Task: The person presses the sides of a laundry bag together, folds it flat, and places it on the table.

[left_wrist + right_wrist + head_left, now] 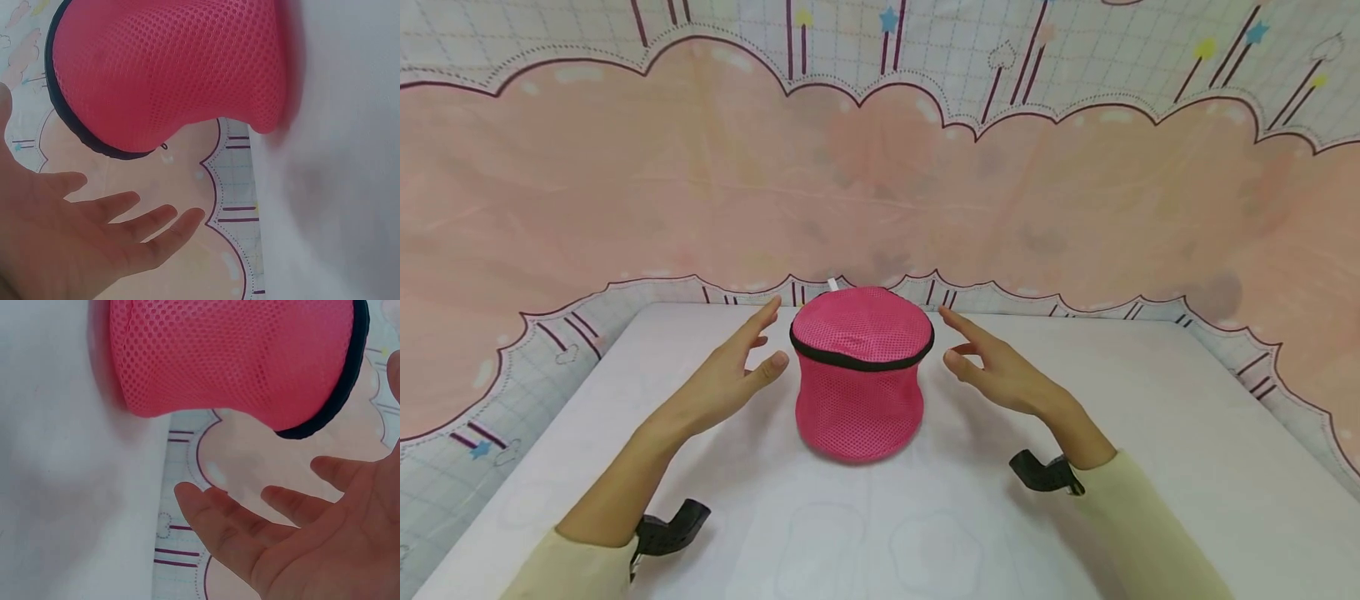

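Observation:
A pink mesh laundry bag [859, 408], round and upright, stands on the white table with a black zipper band around its top edge. Its side wall curves inward at the middle. To its left, my left hand [727, 379] is held up with fingers spread, apart from the mesh. My right hand [1003, 371] mirrors it on the other side, also apart from the bag, thumb and fingers extended. Both wrist views show the palms facing the bag, with nothing in them. A small zipper pull [164, 146] hangs by the band in the left wrist view.
The white table [1150, 400] extends around the bag on all sides. Behind it hangs a pink and white patterned cloth [850, 192] with cloud outlines. Black camera mounts [673, 529] sit at both wrists, below the light sleeves [1150, 525].

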{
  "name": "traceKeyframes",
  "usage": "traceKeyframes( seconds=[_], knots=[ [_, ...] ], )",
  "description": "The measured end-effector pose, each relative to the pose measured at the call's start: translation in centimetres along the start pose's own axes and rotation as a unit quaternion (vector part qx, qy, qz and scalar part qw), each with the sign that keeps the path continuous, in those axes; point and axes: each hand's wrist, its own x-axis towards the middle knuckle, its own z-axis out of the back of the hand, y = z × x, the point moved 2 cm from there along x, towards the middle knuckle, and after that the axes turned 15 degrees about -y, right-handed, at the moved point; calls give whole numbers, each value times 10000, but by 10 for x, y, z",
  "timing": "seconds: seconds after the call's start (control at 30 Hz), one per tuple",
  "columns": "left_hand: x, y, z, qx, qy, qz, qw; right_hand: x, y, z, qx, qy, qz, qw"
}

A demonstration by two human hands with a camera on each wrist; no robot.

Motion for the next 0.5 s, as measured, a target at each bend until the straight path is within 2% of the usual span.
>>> traceKeyframes(
  seconds=[0.3, 0.5],
  knots=[
    [7, 2, -12, -12, 53, 116, 9999, 8, 7, -10, 221, 61, -109, 9997],
    [11, 2, -21, -293, 36, 207, 9994, 13, 9, -20, 583, -41, -269, 9979]
  ],
)
